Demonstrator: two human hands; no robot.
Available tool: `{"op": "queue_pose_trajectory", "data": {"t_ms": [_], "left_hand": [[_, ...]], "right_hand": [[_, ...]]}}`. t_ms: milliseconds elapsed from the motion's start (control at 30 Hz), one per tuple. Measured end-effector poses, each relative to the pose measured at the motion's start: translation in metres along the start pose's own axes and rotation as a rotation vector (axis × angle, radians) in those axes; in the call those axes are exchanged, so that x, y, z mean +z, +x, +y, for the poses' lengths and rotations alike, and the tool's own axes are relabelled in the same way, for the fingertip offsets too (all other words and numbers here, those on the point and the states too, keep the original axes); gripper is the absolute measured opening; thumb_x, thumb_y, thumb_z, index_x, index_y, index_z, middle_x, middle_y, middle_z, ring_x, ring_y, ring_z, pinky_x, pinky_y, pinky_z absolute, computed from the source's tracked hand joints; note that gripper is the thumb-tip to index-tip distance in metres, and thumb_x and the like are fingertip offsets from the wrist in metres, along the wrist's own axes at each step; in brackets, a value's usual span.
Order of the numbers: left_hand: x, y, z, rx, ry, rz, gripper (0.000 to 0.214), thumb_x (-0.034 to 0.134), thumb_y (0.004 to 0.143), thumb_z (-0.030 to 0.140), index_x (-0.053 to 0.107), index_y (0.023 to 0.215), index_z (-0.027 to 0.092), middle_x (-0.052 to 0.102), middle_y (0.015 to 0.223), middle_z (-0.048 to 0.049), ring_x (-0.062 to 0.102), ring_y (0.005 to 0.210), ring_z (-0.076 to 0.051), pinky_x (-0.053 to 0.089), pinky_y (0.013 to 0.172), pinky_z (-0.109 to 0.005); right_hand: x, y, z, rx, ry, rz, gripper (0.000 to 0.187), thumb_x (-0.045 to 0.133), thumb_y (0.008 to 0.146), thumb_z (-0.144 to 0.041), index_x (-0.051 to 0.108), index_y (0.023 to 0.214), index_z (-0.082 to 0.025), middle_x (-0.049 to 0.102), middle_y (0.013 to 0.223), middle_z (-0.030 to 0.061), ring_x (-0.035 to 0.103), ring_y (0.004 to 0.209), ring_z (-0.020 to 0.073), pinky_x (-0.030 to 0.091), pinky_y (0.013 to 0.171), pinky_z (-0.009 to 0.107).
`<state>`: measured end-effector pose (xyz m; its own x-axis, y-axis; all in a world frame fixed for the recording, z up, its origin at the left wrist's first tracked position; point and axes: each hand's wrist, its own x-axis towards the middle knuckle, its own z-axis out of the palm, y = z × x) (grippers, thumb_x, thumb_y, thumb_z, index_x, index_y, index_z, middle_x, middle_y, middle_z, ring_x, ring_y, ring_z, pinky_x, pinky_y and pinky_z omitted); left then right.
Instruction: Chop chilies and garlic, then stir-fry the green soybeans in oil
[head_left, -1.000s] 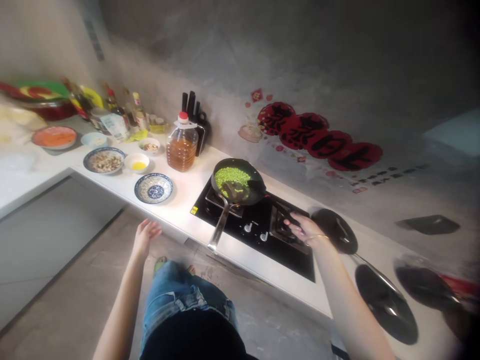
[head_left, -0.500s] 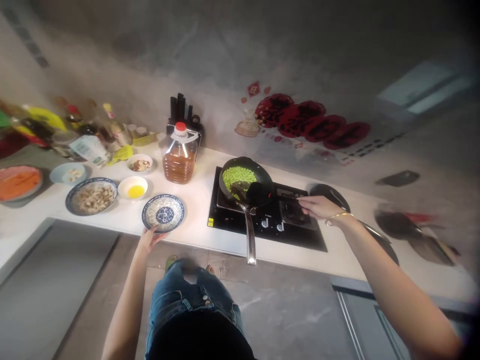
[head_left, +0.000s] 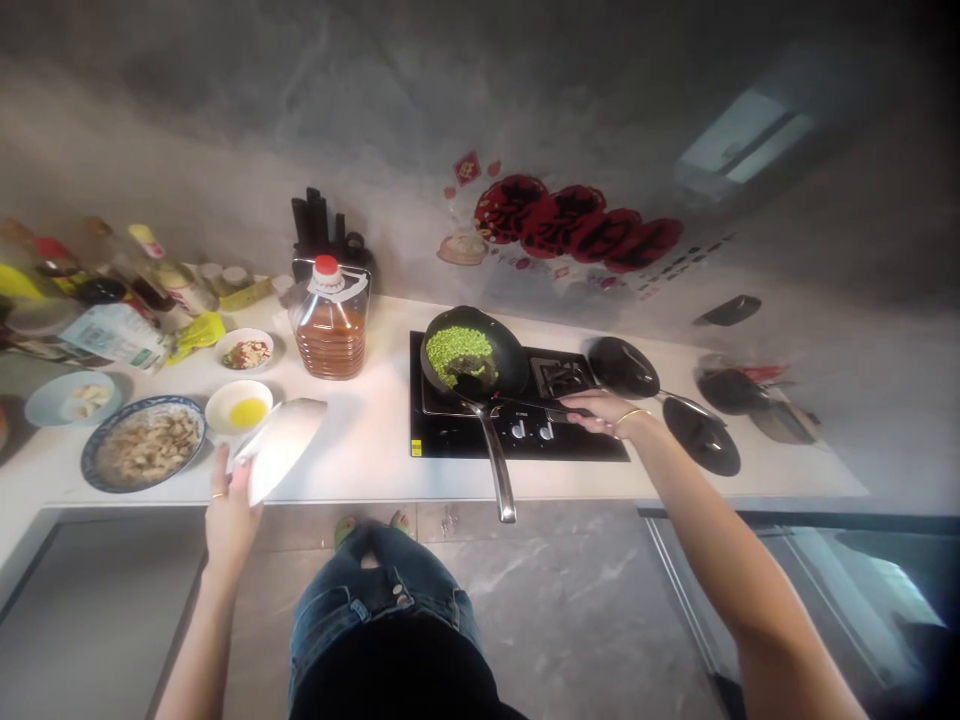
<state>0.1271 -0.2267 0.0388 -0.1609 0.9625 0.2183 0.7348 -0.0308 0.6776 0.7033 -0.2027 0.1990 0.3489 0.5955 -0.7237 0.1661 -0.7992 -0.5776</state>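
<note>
My left hand (head_left: 234, 510) is closed on the rim of a blue-and-white patterned plate (head_left: 286, 447), tipped up on edge so that its white underside shows. My right hand (head_left: 602, 410) grips the black handle of a spatula (head_left: 534, 404). Its dark head lies in the wok (head_left: 510, 345), among chopped green vegetable pieces (head_left: 459, 352). The wok sits on the left burner of the black gas hob (head_left: 442, 437), its metal handle towards me. Left of the plate are a small bowl (head_left: 215, 398) with yellow liquid and a blue-rimmed dish (head_left: 91, 470) of pale chopped pieces.
A large oil jug (head_left: 331, 335) stands behind the plate, before a knife block (head_left: 322, 230). Further left are a small bowl (head_left: 247, 348), a pale blue bowl (head_left: 45, 405) and several bottles. Pan lids (head_left: 624, 368) and another pan (head_left: 731, 390) lie right of the hob.
My left hand has lifted the plate and tipped it up, moving left. The spatula has shifted towards the front of the wok. The camera view has turned somewhat.
</note>
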Motion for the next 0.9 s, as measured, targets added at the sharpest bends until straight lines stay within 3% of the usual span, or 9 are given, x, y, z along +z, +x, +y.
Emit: {"op": "queue_pose_trajectory", "data": {"t_ms": [100,200,333,433,567,700,900], "left_hand": [[0.017,0.006,0.010,-0.039,-0.195,0.119,0.073,0.057,0.076,0.014,0.034,0.145,0.011,0.035,0.152,-0.0208,0.034,0.142,-0.034,0.027,0.117,-0.047],[0.043,0.006,0.023,-0.209,-0.406,0.147,0.072,0.056,0.079,0.017,0.029,0.145,0.005,0.036,0.150,-0.0236,0.036,0.141,-0.031,0.026,0.118,-0.044],[0.066,-0.001,0.031,-0.540,-0.685,0.110,0.080,0.061,0.075,0.020,0.026,0.147,0.017,0.037,0.151,-0.0192,0.050,0.129,-0.033,0.051,0.098,-0.046],[0.070,-0.005,0.034,-0.641,-0.830,0.090,0.081,0.061,0.073,0.020,0.028,0.147,0.025,0.037,0.151,-0.0148,0.057,0.119,-0.031,0.060,0.082,-0.042],[0.066,-0.010,0.044,-0.694,-0.929,0.048,0.077,0.063,0.073,0.021,0.034,0.144,0.029,0.041,0.150,-0.0109,0.060,0.115,-0.029,0.062,0.076,-0.041],[0.064,-0.016,0.061,-0.738,-0.968,-0.015,0.070,0.062,0.082,0.035,0.033,0.145,0.031,0.040,0.151,-0.0101,0.059,0.118,-0.032,0.063,0.072,-0.042],[0.072,-0.021,0.076,-0.783,-0.940,-0.105,0.063,0.052,0.089,0.049,0.036,0.145,0.023,0.047,0.144,-0.0150,0.065,0.108,-0.029,0.063,0.070,-0.038]], "right_hand": [[0.018,0.012,0.006,-0.010,0.106,0.000,0.011,0.063,0.088,-0.019,0.058,0.078,-0.016,0.053,0.049,-0.0014,0.025,0.031,0.0007,0.014,0.028,0.013],[0.030,0.028,0.012,-0.030,0.186,-0.018,0.009,0.063,0.087,-0.020,0.058,0.079,-0.017,0.053,0.051,-0.0020,0.025,0.031,0.0012,0.016,0.027,0.013],[0.043,0.049,0.013,-0.038,0.266,-0.048,0.011,0.061,0.087,-0.019,0.056,0.077,-0.017,0.053,0.052,-0.0015,0.026,0.030,0.0017,0.018,0.026,0.013],[0.056,0.057,0.008,-0.064,0.348,-0.076,0.017,0.057,0.089,-0.016,0.051,0.073,-0.016,0.050,0.050,-0.0023,0.025,0.031,0.0009,0.018,0.027,0.012],[0.066,0.063,-0.004,-0.083,0.410,-0.064,0.021,0.056,0.089,-0.013,0.048,0.070,-0.017,0.048,0.048,-0.0034,0.024,0.032,0.0006,0.017,0.028,0.011],[0.060,0.071,-0.011,-0.102,0.403,-0.008,0.019,0.058,0.089,-0.014,0.049,0.073,-0.017,0.050,0.048,-0.0031,0.024,0.033,0.0010,0.017,0.029,0.012],[0.042,0.084,-0.020,-0.175,0.280,0.037,0.007,0.056,0.091,-0.017,0.057,0.085,-0.015,0.054,0.050,-0.0018,0.028,0.033,0.0024,0.021,0.030,0.013]]}}
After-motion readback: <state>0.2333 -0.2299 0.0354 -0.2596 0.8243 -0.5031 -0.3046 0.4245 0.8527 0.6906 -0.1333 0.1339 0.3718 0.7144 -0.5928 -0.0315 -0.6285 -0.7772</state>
